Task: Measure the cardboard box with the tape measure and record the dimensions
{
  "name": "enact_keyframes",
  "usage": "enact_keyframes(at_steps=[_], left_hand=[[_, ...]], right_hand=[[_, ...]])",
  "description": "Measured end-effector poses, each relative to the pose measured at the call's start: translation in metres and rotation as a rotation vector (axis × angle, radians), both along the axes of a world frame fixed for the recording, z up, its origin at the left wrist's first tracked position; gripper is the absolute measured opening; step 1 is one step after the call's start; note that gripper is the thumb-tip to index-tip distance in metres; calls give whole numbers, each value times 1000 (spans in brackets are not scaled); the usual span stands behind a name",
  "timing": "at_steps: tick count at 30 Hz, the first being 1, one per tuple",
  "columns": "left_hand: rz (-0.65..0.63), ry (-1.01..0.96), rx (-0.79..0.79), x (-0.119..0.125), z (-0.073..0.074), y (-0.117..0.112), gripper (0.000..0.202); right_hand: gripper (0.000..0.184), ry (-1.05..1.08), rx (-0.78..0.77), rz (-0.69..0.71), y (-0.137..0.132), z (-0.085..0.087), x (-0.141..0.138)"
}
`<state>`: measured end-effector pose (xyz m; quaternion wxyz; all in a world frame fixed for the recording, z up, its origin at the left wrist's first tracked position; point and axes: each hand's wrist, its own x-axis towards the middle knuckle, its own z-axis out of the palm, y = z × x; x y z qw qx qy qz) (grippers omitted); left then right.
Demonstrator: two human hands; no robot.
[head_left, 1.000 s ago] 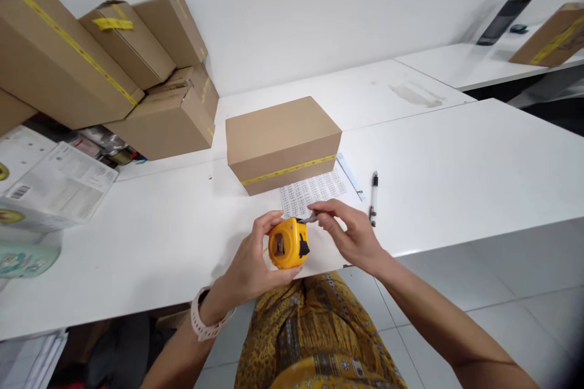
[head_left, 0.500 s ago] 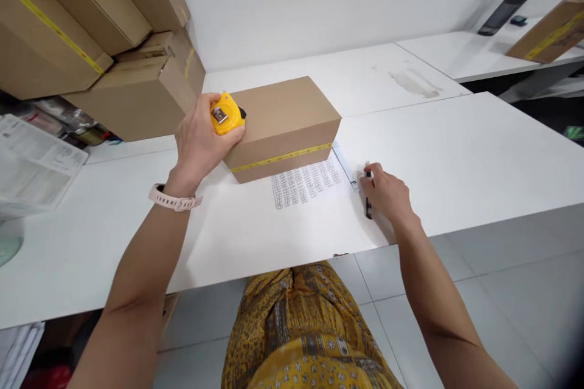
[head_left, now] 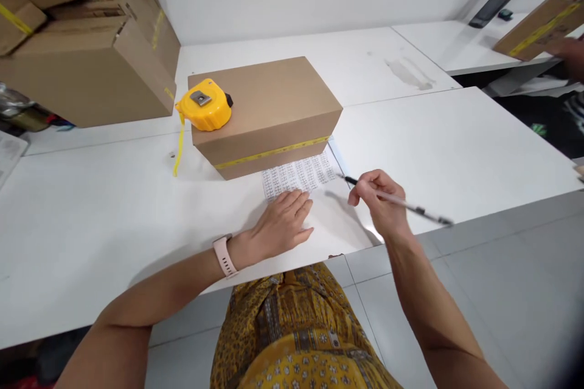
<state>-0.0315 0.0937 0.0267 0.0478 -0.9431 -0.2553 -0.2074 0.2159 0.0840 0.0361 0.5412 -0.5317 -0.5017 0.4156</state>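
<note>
My left hand [head_left: 279,225] lies flat and open on a printed sheet of paper [head_left: 298,174] on the white table [head_left: 91,219]. My right hand [head_left: 381,202] is closed on a pen [head_left: 401,202], its tip pointing left over the sheet's right edge. Just beyond the sheet stands a brown cardboard box [head_left: 269,103] with yellow tape around it. A yellow tape measure [head_left: 205,104] rests on the box's top left corner, and a short length of its tape hangs down to the table.
Several stacked cardboard boxes [head_left: 86,55] fill the far left against the wall. At the far right, another person's hand [head_left: 568,55] touches a cardboard box [head_left: 531,27] on a separate table. Tiled floor lies below the table's near edge.
My left hand put the tape measure on the box, let go and came down flat on the paper. My right hand picked the pen up off the table.
</note>
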Motion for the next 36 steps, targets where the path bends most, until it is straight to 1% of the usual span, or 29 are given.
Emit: enact_keyframes(at_steps=[2,3,5,7,9,11,13,15,18,20,23,25,29,36], left_hand=[[9,40,-43,1,-15,-3,48],[14,50,-56,1,-19,-4,51],[25,61,-66,-1,-23,-5,54],[28,68,-63,-1,-23,-5,55],[31,75,-56,-1,-23,-6,57],[32,80,-56,0,-22,-7,57],[32,83,-59,1,-23,-7,57],[37,86,-59,1,-23,-7,56],[48,95,-59,2,-21,-7,54],[52,104,-65,2,-20,-7,53],[50,99,-66,2,-20,-7,52],[49,88,-58,3,-21,-8,52],[52,70,-50,3,-23,-7,52],[48,78,-82,2,-23,-7,52]], right_hand=[[36,-7,3,18,9,-7,-15],[41,-4,-5,48,13,-10,-21],[46,-4,-46,135,22,-14,-30],[47,-23,-98,173,28,-17,-36],[42,-62,-133,146,31,-20,-39],[39,-115,-119,98,31,-23,-39],[37,-156,-92,80,30,-26,-39],[32,-144,-87,85,29,-28,-39],[35,-84,-123,78,29,-31,-40],[37,-89,-137,47,30,-33,-41],[37,-189,-84,-37,31,-37,-41],[34,-251,-37,-59,30,-38,-40],[30,-279,-15,-10,30,-37,-40],[30,-306,-7,21,30,-34,-42]])
